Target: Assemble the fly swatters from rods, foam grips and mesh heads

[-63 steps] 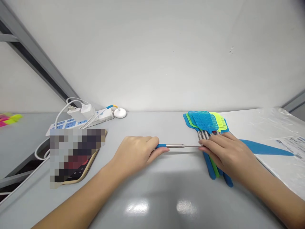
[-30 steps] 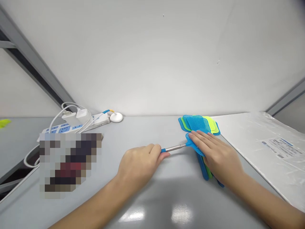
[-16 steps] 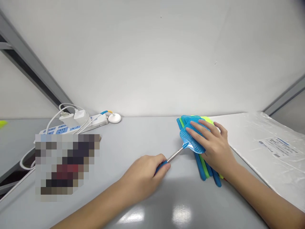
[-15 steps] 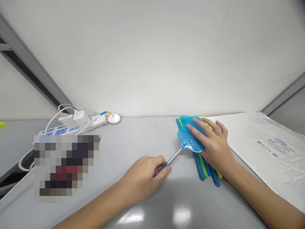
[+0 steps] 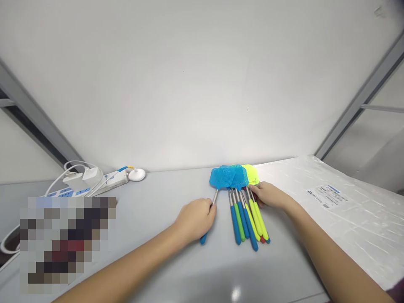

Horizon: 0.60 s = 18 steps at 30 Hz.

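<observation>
My left hand (image 5: 197, 219) is closed around the shaft of a blue fly swatter (image 5: 219, 178). Its mesh head overlaps the left edge of a pile of swatters, and its blue grip end shows below my hand. The pile has blue heads (image 5: 239, 176) and a yellow head (image 5: 252, 173), with blue, green and yellow handles (image 5: 257, 219) pointing towards me. A bit of red peeks out at the bottom. At the pile's right side, my right hand (image 5: 268, 194) is closed on the yellow swatter just below its head; some of its fingers are hidden.
On the left lie a white power strip (image 5: 115, 181) with plugged-in chargers (image 5: 92, 176) and a round white device (image 5: 136, 174). A blurred-out patch covers something in front of them. White plastic wrapping (image 5: 293, 172) with a label lies along the right of the grey table (image 5: 176, 269).
My right hand has moved from atop the swatter heads to the pile's right side. The swatter in my left hand has turned more upright. More yellow handles show, and the view has shifted.
</observation>
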{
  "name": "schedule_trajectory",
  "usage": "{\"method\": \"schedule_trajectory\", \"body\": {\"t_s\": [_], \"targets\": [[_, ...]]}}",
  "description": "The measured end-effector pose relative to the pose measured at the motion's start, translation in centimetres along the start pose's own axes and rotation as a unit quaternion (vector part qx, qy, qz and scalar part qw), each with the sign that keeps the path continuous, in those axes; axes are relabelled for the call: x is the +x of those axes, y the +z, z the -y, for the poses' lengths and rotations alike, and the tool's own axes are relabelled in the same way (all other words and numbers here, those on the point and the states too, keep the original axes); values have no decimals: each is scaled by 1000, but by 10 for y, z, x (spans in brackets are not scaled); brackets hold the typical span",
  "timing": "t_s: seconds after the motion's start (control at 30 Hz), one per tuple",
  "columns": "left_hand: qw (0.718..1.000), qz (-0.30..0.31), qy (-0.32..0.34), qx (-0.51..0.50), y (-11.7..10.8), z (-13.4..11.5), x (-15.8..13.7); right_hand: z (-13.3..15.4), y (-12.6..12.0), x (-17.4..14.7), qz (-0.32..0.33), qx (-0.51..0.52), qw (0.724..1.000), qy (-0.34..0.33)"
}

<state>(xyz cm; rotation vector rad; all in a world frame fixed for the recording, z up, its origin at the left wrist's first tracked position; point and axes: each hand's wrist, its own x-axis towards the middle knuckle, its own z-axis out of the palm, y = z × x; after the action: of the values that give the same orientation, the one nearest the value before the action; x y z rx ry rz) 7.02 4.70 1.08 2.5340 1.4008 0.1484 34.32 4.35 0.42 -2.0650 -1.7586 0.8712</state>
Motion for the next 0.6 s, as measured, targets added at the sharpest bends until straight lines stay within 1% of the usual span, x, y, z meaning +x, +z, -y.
{"method": "schedule_trajectory", "body": {"t_s": [0.07,0.13,0.23,0.33,0.4,0.5,0.6], "targets": [[1000,6,-3,18,0,-10,17,6,4,-1,57,58,997,5],[999,9,-8,33,1,-17,30,11,8,-3,109,114,987,8],[999,6,-15,49,1,-22,36,17,13,-7,166,192,967,-12],[997,-1,-36,62,-2,-21,28,27,22,-13,204,256,944,-39],[996,-4,-57,70,-5,-16,19,36,32,-18,217,294,929,-56],[993,-6,-86,78,-13,-2,5,56,55,-29,223,350,905,-92],[990,-1,-112,87,-24,17,-7,82,84,-38,224,386,886,-130]]}}
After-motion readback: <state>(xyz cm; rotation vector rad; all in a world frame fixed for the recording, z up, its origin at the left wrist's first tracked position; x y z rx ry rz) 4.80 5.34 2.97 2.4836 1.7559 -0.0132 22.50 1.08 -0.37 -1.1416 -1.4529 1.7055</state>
